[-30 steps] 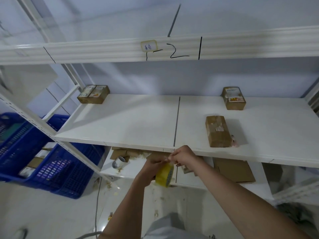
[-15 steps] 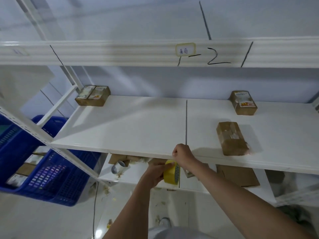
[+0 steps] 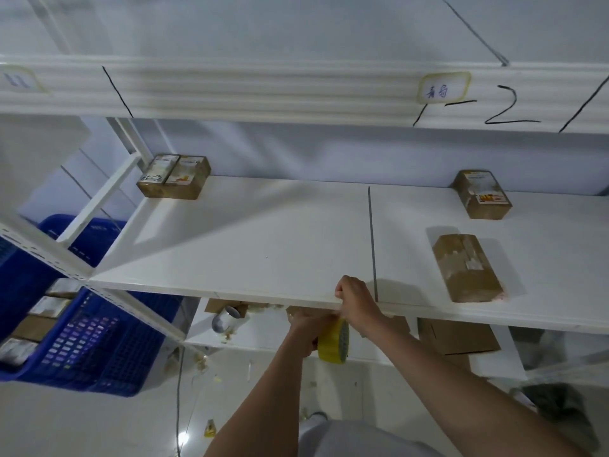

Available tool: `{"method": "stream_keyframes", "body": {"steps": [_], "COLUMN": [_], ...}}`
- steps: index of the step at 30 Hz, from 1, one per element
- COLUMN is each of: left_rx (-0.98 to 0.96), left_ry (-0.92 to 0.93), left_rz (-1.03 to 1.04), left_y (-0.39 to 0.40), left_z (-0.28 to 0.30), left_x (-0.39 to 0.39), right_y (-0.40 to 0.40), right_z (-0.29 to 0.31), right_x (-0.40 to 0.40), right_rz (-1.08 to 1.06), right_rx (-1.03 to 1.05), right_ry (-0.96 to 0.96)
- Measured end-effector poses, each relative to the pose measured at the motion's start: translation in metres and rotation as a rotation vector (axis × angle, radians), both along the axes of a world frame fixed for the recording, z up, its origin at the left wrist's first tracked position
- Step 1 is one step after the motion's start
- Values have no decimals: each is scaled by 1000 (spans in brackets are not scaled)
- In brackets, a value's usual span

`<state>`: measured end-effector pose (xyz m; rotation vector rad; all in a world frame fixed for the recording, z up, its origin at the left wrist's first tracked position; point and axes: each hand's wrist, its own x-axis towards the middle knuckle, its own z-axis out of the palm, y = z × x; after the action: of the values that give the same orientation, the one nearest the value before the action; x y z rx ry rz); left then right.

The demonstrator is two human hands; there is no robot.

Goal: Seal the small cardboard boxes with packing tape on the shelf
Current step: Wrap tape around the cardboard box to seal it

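A yellow roll of packing tape (image 3: 333, 342) sits just below the front edge of the white shelf (image 3: 250, 239). My left hand (image 3: 308, 328) grips the roll from the left. My right hand (image 3: 356, 303) is curled at the shelf edge above the roll, pinching at the tape end; the strip itself is too thin to make out. A taped brown box (image 3: 466, 268) lies on the shelf to the right of my hands. Another small box (image 3: 481, 193) stands behind it near the wall. A pair of small boxes (image 3: 174, 176) sits at the shelf's far left corner.
A blue plastic crate (image 3: 82, 341) with packages stands on the floor at left. The lower shelf holds flat cardboard (image 3: 458, 338) and a silver tape roll (image 3: 227, 319). Scraps litter the floor. An upper shelf beam (image 3: 263, 94) runs overhead.
The view has shifted left, so the shelf and boxes appear further right. My hands with the tape roll have risen to the shelf's front edge.
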<state>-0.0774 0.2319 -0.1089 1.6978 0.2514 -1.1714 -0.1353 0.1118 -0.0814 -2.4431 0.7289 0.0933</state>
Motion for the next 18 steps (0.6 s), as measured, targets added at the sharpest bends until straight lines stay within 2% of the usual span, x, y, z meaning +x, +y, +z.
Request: {"method": "stream_keyframes", "body": {"steps": [4,9,18], "left_rx": [36,61,-37], "left_ry": [-55,-37,-3], "left_rz": [-58,-26,-6], "left_y": [-7,-14,-8], "left_z": [3,3,-11], "left_x": [3,-2,-5], "right_y": [-9,-17,-14], "right_z": [-3,-8,-15], "right_x": [5,11,7], "right_rz": [-29,-6,48], "right_rx": [-29,-63,-115], "right_ry": [-4,15,-23]}}
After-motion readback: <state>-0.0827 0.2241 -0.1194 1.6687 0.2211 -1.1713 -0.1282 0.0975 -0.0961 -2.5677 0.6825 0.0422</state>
